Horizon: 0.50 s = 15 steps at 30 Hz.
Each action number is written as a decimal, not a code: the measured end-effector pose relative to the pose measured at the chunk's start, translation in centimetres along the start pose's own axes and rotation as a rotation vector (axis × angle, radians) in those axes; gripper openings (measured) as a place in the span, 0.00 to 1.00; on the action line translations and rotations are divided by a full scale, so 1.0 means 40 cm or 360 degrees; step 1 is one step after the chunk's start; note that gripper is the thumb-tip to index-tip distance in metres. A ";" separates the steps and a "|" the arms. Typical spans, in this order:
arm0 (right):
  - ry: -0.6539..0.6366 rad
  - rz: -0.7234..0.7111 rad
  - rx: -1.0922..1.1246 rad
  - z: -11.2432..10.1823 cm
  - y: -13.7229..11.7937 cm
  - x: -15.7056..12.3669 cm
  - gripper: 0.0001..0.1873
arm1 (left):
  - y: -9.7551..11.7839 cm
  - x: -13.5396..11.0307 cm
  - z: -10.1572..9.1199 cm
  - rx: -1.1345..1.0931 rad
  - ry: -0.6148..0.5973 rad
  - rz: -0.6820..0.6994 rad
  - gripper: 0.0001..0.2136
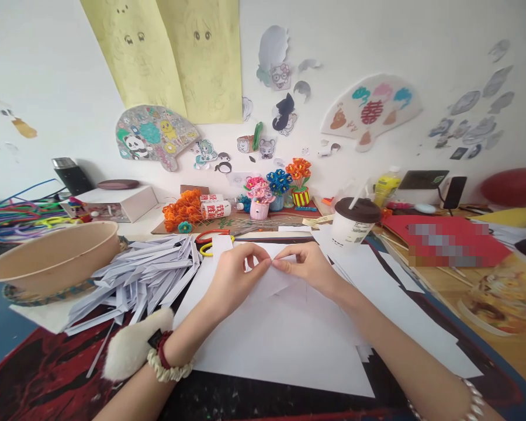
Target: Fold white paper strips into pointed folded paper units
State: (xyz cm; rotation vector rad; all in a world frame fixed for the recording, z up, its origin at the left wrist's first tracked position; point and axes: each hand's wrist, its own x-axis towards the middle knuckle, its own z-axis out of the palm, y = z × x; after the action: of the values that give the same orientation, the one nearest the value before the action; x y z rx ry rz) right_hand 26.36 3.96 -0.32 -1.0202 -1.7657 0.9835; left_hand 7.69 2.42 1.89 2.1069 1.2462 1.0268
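Note:
Both hands meet above a stack of white paper (284,345) at the middle of the table. My left hand (241,269) pinches a piece of white paper (267,287) between thumb and forefinger. Thumb and fingers of my right hand (309,266) are closed on the same paper, with the fingertips of both hands almost touching. The held piece blends into the white sheets below, so its outline is hard to make out. Left of my left hand lies a pile of folded paper strips (146,275). Scissors with red and yellow handles (206,251) rest just behind it.
A beige basin (52,257) stands at the left. More white sheets (403,316) lie at the right, near a lidded drink cup (355,222) with a straw. Handmade flowers in pots (259,207) line the back. A white fluffy object (134,348) sits beside my left wrist.

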 end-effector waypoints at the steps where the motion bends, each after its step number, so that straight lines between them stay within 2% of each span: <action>1: 0.0001 -0.0005 -0.0003 0.002 0.002 0.000 0.16 | -0.001 -0.001 0.002 -0.0011 -0.0006 -0.0015 0.05; 7: 0.0020 -0.0061 0.0084 0.007 0.009 0.001 0.16 | -0.002 -0.001 0.007 -0.0092 -0.0051 -0.0041 0.06; 15: -0.0105 0.0039 0.0096 0.001 0.002 -0.002 0.17 | -0.010 0.001 0.005 -0.0092 -0.0053 -0.0121 0.06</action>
State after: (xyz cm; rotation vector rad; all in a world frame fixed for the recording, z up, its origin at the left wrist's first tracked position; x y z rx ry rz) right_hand 26.36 3.90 -0.42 -0.9835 -1.7698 1.0903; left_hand 7.66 2.65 1.50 2.0093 1.2551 0.9791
